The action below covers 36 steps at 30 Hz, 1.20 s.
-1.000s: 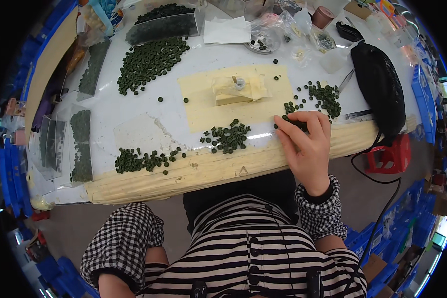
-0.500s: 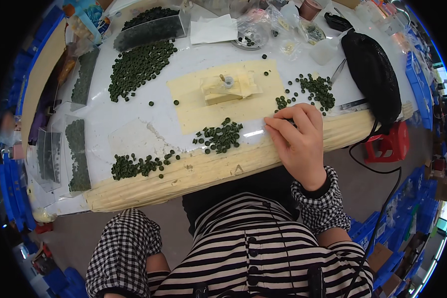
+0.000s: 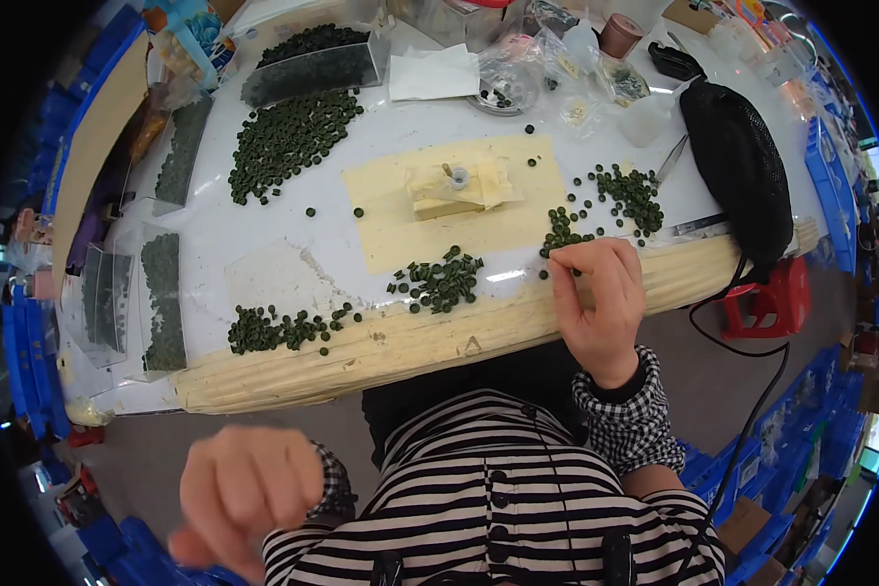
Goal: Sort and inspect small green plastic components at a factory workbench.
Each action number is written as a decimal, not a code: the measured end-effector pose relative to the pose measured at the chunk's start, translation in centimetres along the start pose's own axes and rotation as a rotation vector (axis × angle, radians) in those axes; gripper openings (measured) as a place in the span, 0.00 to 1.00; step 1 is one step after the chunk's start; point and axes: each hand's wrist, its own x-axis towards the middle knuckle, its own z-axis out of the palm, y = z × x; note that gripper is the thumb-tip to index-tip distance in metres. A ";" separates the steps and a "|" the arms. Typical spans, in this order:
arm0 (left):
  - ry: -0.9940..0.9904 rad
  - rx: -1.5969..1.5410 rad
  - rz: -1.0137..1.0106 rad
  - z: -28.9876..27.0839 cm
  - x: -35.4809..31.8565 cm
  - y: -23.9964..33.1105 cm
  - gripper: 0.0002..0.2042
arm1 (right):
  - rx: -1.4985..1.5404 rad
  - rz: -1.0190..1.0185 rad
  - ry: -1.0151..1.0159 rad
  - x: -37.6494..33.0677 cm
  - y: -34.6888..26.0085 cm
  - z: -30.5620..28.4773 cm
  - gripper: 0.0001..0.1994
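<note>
White and cluttered, the surface (image 3: pixel 264 264) fills the upper half of the frame, with a ribbed cream-coloured edge (image 3: pixel 439 337) running along its near side and blue crates ringing the floor around it. At its centre lies a pale yellow sheet (image 3: pixel 459 205) carrying a folded yellow block with a small clear cap (image 3: pixel 457 178) on top.

Small dark green round discs lie in several heaps: a big spread (image 3: pixel 288 142) at upper left below a clear plastic tray (image 3: pixel 308 73) full of the same discs, a loose row (image 3: pixel 283 329) near the front edge at left of centre, a cluster (image 3: pixel 439 278) just below the yellow sheet, and a scatter (image 3: pixel 625 190) at right of centre. A black mesh bag (image 3: pixel 742 166) lies at the right end of the surface, with metal tweezers (image 3: pixel 672 161) just beside it. A red stool (image 3: pixel 772 298) stands on the floor at the right.

The right hand (image 3: pixel 601 303) rests on the front edge at right of centre, fingers curled, its fingertips (image 3: pixel 566 256) pinched narrowly down among the nearest discs of the right-hand scatter; whether a disc sits between them cannot be told. The left hand (image 3: pixel 249 493) is at lower left, off the surface and well apart from everything on it, blurred, loosely closed into a fist; whether it holds anything cannot be told. Checked cuffs and a black-and-white striped top fill the bottom of the frame.
</note>
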 end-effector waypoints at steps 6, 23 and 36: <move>1.060 -0.158 -0.442 -2.0 -2.6 -6.0 0.13 | 0.000 -0.011 0.013 -0.1 -0.2 -0.1 0.11; 0.948 -0.235 -0.590 -1.7 -0.9 -8.6 0.20 | 0.325 0.205 -0.006 0.2 -2.6 0.5 0.10; 0.887 0.009 -0.579 -1.6 -2.0 -9.0 0.11 | 1.179 0.759 -0.099 0.2 -3.4 -0.5 0.08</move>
